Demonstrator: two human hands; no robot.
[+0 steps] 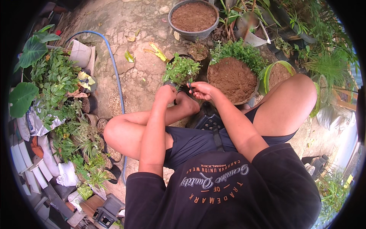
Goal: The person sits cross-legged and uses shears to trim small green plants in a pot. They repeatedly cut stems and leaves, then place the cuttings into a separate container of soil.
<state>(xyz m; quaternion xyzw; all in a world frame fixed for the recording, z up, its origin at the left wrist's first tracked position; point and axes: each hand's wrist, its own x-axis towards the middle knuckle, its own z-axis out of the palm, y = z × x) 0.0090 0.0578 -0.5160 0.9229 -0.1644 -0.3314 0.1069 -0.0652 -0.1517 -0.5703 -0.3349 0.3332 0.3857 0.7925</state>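
Observation:
A leafy green potted plant [183, 70] stands on the concrete before me, its stems reaching toward both hands. My left hand [166, 94] is at the near left edge of its foliage, fingers curled in; whether they pinch anything is hidden. Between the fingers of my right hand [202, 90] is a small black-handled tool [190, 86], apparently scissors, its tip at the plant's near right side. Just right of that hand sits a wide pot of brown soil [233, 78], with bushy greenery [240, 53] along its far rim.
A grey basin of soil [194, 17] stands farther ahead, and a lime-green pot [277, 74] is beside my right knee. Under me is a black plastic stool [208, 118]. A blue hose [114, 65] runs along the left, near crowded potted plants [91, 143]. Fallen leaves [129, 56] dot the concrete.

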